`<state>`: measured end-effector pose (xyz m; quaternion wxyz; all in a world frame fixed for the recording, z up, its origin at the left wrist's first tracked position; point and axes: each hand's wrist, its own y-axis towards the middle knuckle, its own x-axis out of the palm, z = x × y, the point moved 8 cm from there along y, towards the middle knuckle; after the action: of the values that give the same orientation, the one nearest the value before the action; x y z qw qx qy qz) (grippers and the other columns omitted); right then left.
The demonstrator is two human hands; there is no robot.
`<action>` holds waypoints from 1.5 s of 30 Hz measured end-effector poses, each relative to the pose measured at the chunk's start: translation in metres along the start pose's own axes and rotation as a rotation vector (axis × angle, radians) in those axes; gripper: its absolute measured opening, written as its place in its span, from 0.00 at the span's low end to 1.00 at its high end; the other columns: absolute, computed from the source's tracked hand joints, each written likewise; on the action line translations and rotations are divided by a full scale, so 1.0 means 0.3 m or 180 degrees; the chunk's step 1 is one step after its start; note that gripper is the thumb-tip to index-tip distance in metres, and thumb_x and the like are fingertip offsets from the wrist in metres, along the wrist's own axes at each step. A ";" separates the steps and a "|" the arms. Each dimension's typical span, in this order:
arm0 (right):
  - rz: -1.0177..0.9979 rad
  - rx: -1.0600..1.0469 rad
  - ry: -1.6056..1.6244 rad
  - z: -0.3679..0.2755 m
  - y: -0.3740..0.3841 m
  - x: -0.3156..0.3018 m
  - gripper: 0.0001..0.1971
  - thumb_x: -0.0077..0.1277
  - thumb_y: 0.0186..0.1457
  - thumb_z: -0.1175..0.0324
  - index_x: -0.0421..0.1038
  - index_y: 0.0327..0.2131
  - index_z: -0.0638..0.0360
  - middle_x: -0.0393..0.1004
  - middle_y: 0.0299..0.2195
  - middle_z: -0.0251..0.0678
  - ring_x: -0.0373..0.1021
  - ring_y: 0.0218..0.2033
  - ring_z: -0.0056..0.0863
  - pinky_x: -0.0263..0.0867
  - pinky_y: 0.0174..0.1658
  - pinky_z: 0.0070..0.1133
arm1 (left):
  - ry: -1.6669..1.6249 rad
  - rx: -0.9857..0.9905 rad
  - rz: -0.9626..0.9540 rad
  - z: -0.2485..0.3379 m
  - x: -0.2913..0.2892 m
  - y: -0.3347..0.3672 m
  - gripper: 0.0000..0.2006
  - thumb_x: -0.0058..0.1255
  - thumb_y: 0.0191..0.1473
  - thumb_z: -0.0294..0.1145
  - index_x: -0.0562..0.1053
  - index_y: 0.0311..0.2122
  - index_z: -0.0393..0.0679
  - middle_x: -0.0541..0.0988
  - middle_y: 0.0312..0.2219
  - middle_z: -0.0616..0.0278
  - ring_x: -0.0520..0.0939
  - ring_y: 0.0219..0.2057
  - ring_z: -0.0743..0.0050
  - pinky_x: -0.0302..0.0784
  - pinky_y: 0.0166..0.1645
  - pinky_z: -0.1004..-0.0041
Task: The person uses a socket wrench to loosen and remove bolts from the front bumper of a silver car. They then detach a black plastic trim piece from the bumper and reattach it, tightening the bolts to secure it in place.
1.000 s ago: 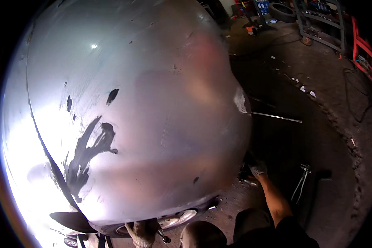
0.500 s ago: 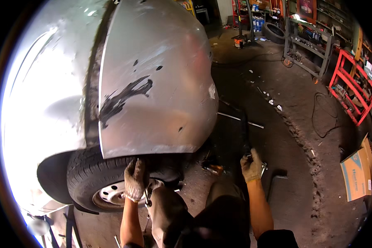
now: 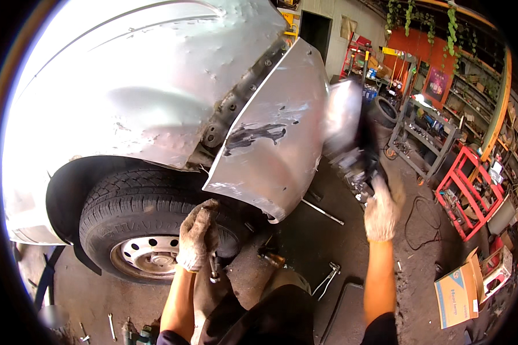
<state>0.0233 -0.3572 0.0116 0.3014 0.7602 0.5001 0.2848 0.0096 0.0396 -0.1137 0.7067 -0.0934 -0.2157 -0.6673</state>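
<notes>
My left hand (image 3: 197,237), in a whitish work glove, is closed in front of the car's tyre (image 3: 132,210). The end of a metal wrench (image 3: 214,269) sticks out below its palm. My gloved right hand (image 3: 382,214) is closed on the lower end of a motion-blurred car part (image 3: 344,118) with a shiny clear face and a dark back; it looks like a lamp assembly. This part is raised beside a silver bumper (image 3: 282,146) with black scuffs. The bumper hangs tilted, its edge apart from the dented silver fender (image 3: 155,109).
On the floor lie a long metal bar (image 3: 323,211), a ratchet (image 3: 327,280), a bent black rod (image 3: 341,310) and a spanner (image 3: 112,326). An open cardboard box (image 3: 459,292), a red metal frame (image 3: 472,192) and a grey cart (image 3: 425,135) stand at right.
My right hand has risen with the blurred part, now beside the bumper. The bumper has tilted away from the fender, exposing the seam. The view has shifted; my left hand still holds the wrench.
</notes>
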 end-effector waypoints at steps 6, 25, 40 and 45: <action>-0.1197 -0.1662 -0.1176 -0.366 0.259 0.298 0.16 0.54 0.48 0.76 0.76 0.44 0.61 0.80 0.44 0.38 0.75 0.47 0.32 0.68 0.54 0.24 | -0.0616 0.0632 -0.0022 0.142 0.114 -0.064 0.28 0.52 0.66 0.48 0.66 0.63 0.38 0.60 0.14 0.77 0.56 0.11 0.89 0.49 0.15 0.82; -0.1349 -0.0684 -0.0300 -0.299 0.359 0.536 0.21 0.60 0.50 0.77 0.78 0.50 0.59 0.80 0.43 0.34 0.74 0.44 0.22 0.69 0.51 0.20 | 0.0491 0.0148 0.0117 0.145 0.221 -0.175 0.22 0.49 0.69 0.38 0.68 0.62 0.34 0.68 0.19 0.76 0.64 0.18 0.91 0.57 0.23 0.86; -0.2762 0.1157 0.4250 -0.191 0.172 0.629 0.17 0.50 0.66 0.60 0.74 0.53 0.55 0.79 0.43 0.42 0.74 0.45 0.37 0.70 0.53 0.34 | -0.2003 -0.1389 -0.1323 -0.059 0.307 -0.211 0.26 0.56 0.62 0.45 0.70 0.58 0.35 0.68 0.16 0.71 0.61 0.11 0.85 0.50 0.14 0.82; -0.3115 0.0995 0.4205 -0.187 0.152 0.672 0.19 0.36 0.73 0.54 0.71 0.54 0.52 0.76 0.43 0.40 0.71 0.41 0.36 0.68 0.39 0.36 | -0.2363 -0.1531 -0.1831 -0.076 0.303 -0.260 0.20 0.57 0.61 0.44 0.73 0.44 0.34 0.68 0.16 0.70 0.60 0.09 0.85 0.51 0.13 0.81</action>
<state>0.0772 -0.1741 0.1089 -0.0730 0.1670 0.8812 0.4362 -0.0617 -0.0592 -0.1070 0.3296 -0.4200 -0.3092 -0.7870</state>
